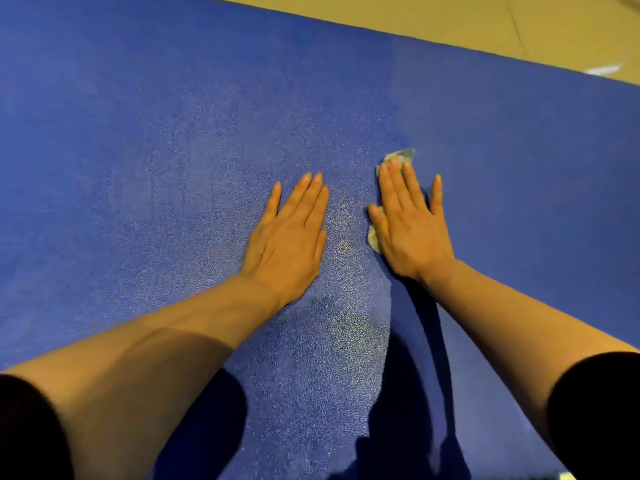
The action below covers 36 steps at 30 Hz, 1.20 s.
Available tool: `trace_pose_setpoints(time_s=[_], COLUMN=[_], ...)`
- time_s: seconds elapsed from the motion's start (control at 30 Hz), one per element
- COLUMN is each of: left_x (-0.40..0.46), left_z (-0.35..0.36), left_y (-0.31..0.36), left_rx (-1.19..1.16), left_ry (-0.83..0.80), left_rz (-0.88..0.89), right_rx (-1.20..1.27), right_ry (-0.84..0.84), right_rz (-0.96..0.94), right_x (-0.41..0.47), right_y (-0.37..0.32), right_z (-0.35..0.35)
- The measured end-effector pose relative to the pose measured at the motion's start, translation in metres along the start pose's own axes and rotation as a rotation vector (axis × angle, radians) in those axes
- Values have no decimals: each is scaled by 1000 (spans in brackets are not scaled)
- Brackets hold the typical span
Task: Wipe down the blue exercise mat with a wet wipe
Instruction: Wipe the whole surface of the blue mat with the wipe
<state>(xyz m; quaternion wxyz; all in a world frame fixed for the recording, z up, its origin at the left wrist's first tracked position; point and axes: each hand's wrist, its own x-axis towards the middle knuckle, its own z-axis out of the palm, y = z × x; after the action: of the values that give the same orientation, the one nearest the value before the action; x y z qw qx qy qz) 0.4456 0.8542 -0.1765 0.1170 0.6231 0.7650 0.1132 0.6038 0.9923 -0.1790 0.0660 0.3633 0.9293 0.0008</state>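
Nearest the camera, two dark sleeves show, one at the lower left (27, 431) and one at the lower right (599, 410), each pushed up above a bare forearm. Two forearms reach forward over one blue exercise mat (173, 150), which fills almost the whole view. Dark shadows lie on the mat between and under the arms. A small pale scrap (565, 475) shows at the bottom right edge; what it is cannot be told.

Further out, two hands lie flat on the mat, side by side and a little apart. The left hand (289, 237) rests palm down, its fingers straight and close together, holding nothing. The right hand (410, 225) also lies palm down with straight fingers, the little finger spread off to the side, and presses one wet wipe (401, 155) against the mat. The wipe is crumpled and whitish; it sticks out past the fingertips at the far end and again beside the thumb at the near end, with the rest hidden under the palm.

The mat around and between the hands looks lighter and speckled with a sheen, while the part to the right of the right hand is a darker, even blue.

Beyond the mat's far edge lies a strip of beige floor (450, 15) with thin seam lines.
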Motion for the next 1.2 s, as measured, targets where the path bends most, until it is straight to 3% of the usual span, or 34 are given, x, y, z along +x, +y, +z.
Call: trace_pose_setpoints(time_s=[0.2, 0.63, 0.83, 0.97, 1.07, 1.2], left_x=[-18, -44, -50, -59, -73, -99], left_z=[6, 6, 1, 3, 1, -7], left_y=[4, 9, 22, 33, 42, 56], left_rx=[28, 22, 47, 71, 110, 169], left_ry=[11, 48, -20, -82, -168, -283], left_rz=[15, 30, -9, -21, -63, -98], right_rx=[28, 77, 62, 9, 30, 64], right_ry=[16, 3, -45, -142, -156, -203], right_rz=[121, 13, -197, 26, 156, 17], right_x=[-16, -43, -61, -81, -97, -120], right_y=[-19, -82, -44, 3, -22, -84], right_z=[5, 5, -2, -2, 3, 2])
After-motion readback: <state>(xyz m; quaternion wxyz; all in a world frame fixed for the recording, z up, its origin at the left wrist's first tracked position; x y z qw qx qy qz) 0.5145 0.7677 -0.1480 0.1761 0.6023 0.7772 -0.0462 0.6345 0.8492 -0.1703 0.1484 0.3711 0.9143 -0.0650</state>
